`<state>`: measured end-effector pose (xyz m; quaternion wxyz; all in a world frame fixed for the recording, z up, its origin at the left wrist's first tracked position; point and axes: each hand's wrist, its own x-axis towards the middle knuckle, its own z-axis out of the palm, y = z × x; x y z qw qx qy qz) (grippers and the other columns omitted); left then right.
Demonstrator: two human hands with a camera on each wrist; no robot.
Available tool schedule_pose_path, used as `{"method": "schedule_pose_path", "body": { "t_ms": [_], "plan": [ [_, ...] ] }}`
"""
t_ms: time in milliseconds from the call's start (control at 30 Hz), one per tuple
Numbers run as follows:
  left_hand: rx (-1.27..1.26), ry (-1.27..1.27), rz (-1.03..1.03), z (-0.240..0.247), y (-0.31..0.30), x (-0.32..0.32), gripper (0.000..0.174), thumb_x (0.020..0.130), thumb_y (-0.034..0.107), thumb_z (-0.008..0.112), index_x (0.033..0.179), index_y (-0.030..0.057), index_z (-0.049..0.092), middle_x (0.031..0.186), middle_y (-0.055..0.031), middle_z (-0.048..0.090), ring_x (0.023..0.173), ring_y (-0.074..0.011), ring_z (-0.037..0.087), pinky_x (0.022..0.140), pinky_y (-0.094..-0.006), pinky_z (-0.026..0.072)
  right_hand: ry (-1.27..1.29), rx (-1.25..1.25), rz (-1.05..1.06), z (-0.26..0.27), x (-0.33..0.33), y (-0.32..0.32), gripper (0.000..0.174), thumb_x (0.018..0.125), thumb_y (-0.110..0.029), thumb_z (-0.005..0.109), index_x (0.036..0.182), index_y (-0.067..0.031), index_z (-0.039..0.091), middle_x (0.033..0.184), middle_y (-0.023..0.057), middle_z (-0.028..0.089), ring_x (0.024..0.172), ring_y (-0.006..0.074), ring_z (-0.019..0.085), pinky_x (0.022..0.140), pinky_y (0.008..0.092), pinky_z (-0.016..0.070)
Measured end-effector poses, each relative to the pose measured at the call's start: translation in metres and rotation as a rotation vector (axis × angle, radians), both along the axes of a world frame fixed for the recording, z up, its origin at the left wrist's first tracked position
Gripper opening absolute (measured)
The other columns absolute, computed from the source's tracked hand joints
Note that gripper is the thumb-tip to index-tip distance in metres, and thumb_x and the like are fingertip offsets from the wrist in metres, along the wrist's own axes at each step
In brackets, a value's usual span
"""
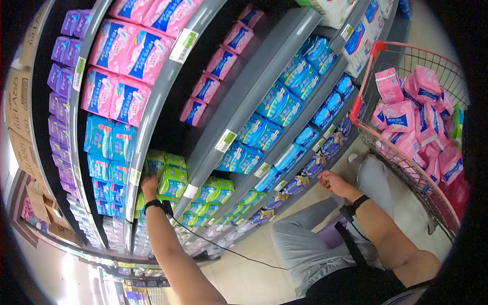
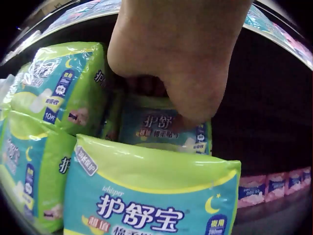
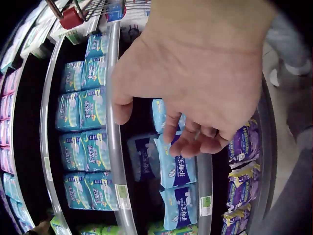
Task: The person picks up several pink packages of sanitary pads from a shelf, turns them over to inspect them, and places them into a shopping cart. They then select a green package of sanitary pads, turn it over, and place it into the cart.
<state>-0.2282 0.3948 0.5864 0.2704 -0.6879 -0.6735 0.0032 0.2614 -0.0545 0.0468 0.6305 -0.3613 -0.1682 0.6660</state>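
Observation:
My left hand (image 1: 149,184) reaches into the shelf among green packs (image 1: 173,181). In the left wrist view the thumb of the left hand (image 2: 178,68) lies against the face of a green-and-teal pack (image 2: 156,122), with its other fingers curled in shadow above the pack, their tips hidden. A larger-looking green pack (image 2: 151,188) stands in front, and stacked green packs (image 2: 36,152) are beside it. My right hand (image 1: 333,183), its fingers loosely curled and holding nothing, hangs before the lower shelves; the right wrist view shows the right hand (image 3: 190,93) in front of light-blue packs (image 3: 177,161).
A wire cart (image 1: 406,162) with a red frame holds several pink packs (image 1: 399,116) at the right. Pink packs (image 1: 147,51) and blue packs (image 1: 279,104) line the shelves. Cardboard boxes (image 1: 23,122) stand at the far left. A black cable (image 1: 223,248) runs from the left wrist.

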Motion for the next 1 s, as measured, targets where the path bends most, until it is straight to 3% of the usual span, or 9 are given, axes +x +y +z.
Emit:
{"method": "schedule_pose_path", "body": {
  "t_ms": [67,133,233,367,433,567,667,833,1000],
  "plan": [
    [-0.185,0.030,0.010,0.015,-0.019,0.014,0.077,0.091,0.058,0.049,0.137,-0.0048,0.051,0.141,-0.0306,0.048,0.133,-0.0430,0.046,0.110,-0.0446,0.0377,0.023,-0.005,0.028,0.008,-0.002,0.001,0.017,0.098,-0.025,0.053,0.109,-0.0127,0.059,0.089,0.0023,0.063,0.075,0.0123,0.057,0.069,0.0300,0.0446],
    [-0.121,-0.066,0.168,0.022,-0.081,0.081,0.081,0.087,0.056,0.059,0.140,-0.0037,0.047,0.142,-0.0301,0.049,0.134,-0.0415,0.045,0.110,-0.0446,0.0376,0.026,0.011,0.031,0.016,-0.003,0.001,0.017,0.098,-0.015,0.048,0.111,-0.0104,0.058,0.090,0.0032,0.062,0.076,0.0123,0.056,0.071,0.0295,0.0450],
    [0.011,-0.026,-0.074,0.016,-0.068,0.061,0.090,0.081,0.052,0.070,0.146,-0.0019,0.040,0.144,-0.0291,0.047,0.135,-0.0412,0.044,0.110,-0.0449,0.0373,0.022,-0.024,0.031,0.015,-0.009,0.007,0.019,0.099,-0.016,0.047,0.114,-0.0095,0.057,0.092,0.0033,0.062,0.077,0.0113,0.055,0.071,0.0285,0.0447],
    [0.012,-0.008,-0.148,0.017,-0.068,0.045,0.095,0.077,0.047,0.076,0.148,-0.0008,0.035,0.145,-0.0284,0.046,0.135,-0.0418,0.043,0.111,-0.0454,0.0373,-0.028,0.013,0.050,0.016,-0.015,0.010,0.021,0.099,-0.021,0.049,0.114,-0.0100,0.058,0.094,0.0029,0.063,0.077,0.0112,0.056,0.071,0.0284,0.0444],
    [0.019,0.040,-0.130,0.018,-0.071,0.046,0.095,0.076,0.045,0.077,0.147,-0.0018,0.035,0.143,-0.0291,0.048,0.133,-0.0424,0.045,0.110,-0.0458,0.0380,-0.049,0.027,0.055,0.018,-0.016,0.011,0.023,0.097,-0.029,0.055,0.111,-0.0118,0.059,0.094,0.0018,0.065,0.078,0.0122,0.058,0.071,0.0298,0.0440],
    [-0.005,0.052,0.008,0.018,-0.135,0.107,0.096,0.073,0.043,0.079,0.144,-0.0055,0.036,0.133,-0.0300,0.055,0.126,-0.0433,0.050,0.107,-0.0493,0.0392,-0.056,0.012,0.072,0.025,-0.012,0.008,0.020,0.099,-0.018,0.049,0.115,-0.0099,0.058,0.095,0.0030,0.063,0.079,0.0107,0.056,0.070,0.0273,0.0442],
    [0.406,0.215,-0.255,-0.009,-0.143,0.095,0.095,0.072,0.042,0.080,0.142,-0.0071,0.038,0.124,-0.0288,0.061,0.121,-0.0436,0.054,0.104,-0.0540,0.0393,-0.083,0.035,0.059,0.025,-0.010,0.002,0.020,0.098,-0.020,0.050,0.114,-0.0100,0.058,0.095,0.0028,0.063,0.079,0.0108,0.056,0.071,0.0272,0.0440],
    [0.412,0.139,-0.245,-0.014,-0.174,0.107,0.085,0.073,0.033,0.081,0.138,-0.0050,0.041,0.137,-0.0282,0.049,0.130,-0.0437,0.043,0.110,-0.0531,0.0293,-0.152,0.028,0.041,0.018,-0.005,-0.004,0.020,0.098,-0.021,0.051,0.114,-0.0104,0.058,0.095,0.0022,0.063,0.080,0.0108,0.056,0.071,0.0273,0.0441],
    [0.478,0.064,-0.433,-0.021,-0.182,0.100,0.077,0.071,0.024,0.080,0.131,-0.0041,0.043,0.128,-0.0249,0.053,0.121,-0.0444,0.047,0.106,-0.0522,0.0305,-0.222,0.012,0.059,0.015,-0.004,-0.009,0.025,0.097,-0.027,0.054,0.115,-0.0105,0.058,0.096,0.0027,0.064,0.082,0.0118,0.056,0.073,0.0288,0.0446]
  ]
}}
